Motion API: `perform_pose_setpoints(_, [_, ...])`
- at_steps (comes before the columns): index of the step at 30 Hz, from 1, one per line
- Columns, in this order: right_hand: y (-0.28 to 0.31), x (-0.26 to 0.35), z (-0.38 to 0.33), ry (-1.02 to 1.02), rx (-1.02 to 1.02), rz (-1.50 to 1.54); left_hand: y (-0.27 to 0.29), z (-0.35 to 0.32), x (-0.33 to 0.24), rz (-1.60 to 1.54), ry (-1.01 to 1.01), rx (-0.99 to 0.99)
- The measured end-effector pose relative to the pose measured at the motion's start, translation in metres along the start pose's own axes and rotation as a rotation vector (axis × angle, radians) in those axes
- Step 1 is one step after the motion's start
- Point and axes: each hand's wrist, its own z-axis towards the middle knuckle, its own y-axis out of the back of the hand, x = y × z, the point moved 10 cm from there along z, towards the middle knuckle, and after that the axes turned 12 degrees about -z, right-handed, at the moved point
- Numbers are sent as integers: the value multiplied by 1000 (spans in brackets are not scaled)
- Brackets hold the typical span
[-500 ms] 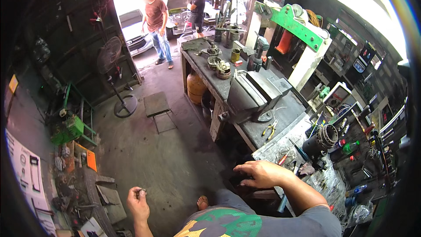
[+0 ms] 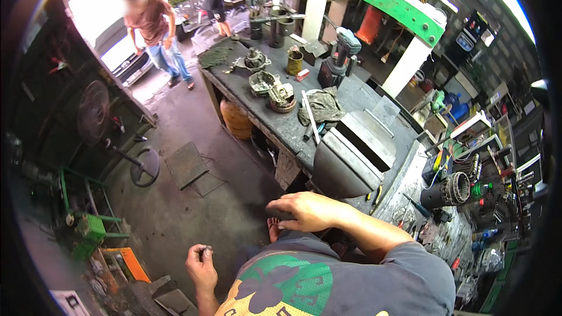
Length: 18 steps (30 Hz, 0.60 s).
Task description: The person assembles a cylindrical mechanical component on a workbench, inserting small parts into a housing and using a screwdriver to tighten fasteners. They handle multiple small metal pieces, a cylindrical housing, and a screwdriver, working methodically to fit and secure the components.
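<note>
Grey metal bit [image 2: 206, 250] sits pinched in my left hand [image 2: 201, 264] at seven o'clock; my right hand [image 2: 304, 210], fingers loosely spread and empty, rests beside the bench vise [image 2: 351, 161] at five o'clock.

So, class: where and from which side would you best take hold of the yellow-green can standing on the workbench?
Take the can around its round side wall, coming from the bench's open aisle side. It stands upright, and a small box and a dark machine crowd its other side.
</note>
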Motion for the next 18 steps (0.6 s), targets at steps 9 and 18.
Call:
perform_pose_setpoints(9, [38, -92, 104, -415, -434, 474, -64, 224, 22, -5, 74, 253])
perform_pose_setpoints(18, [32, -307, 52, -1339, -1492, 315, -138, 449, -6, 68, 1, 643])
